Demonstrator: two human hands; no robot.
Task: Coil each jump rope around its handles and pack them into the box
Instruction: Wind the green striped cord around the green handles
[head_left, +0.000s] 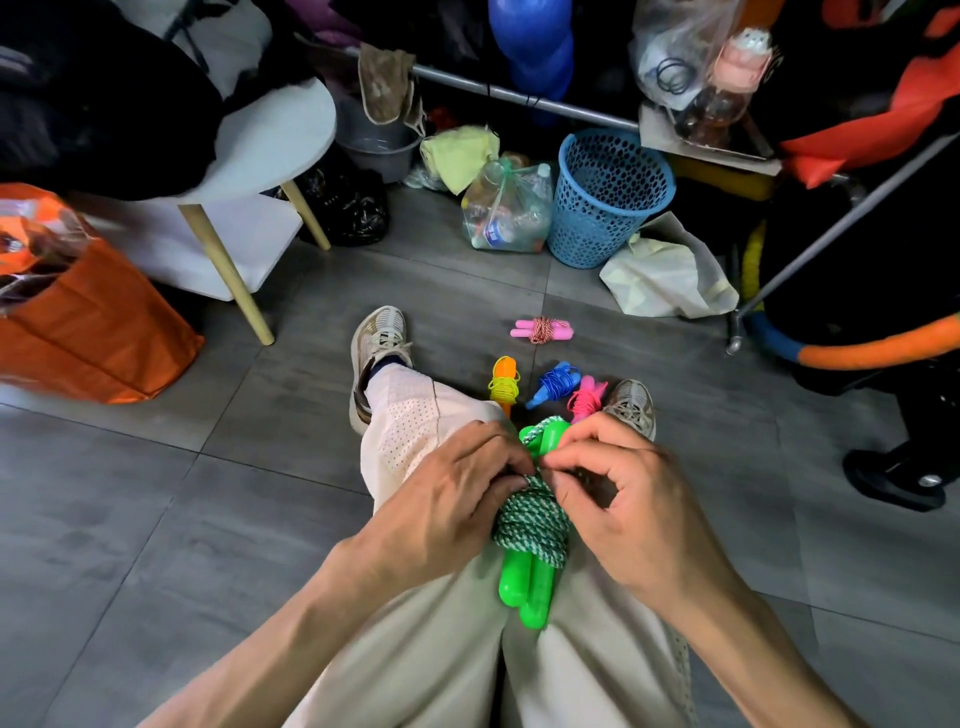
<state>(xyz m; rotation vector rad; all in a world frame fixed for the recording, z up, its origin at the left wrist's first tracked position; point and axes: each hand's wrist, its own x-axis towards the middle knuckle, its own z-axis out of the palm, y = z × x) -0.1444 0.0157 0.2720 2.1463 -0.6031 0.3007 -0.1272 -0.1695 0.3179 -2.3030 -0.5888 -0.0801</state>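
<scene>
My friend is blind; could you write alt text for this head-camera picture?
A seated person's left hand and right hand wind green-white cord around a green-handled jump rope. Four coiled ropes lie on the grey floor ahead.

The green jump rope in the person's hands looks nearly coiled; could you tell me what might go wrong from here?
1. The green jump rope is held only where the left hand and right hand pinch its end; a slip could loosen the coil.
2. No box is in view, so packing may mean searching.
</scene>
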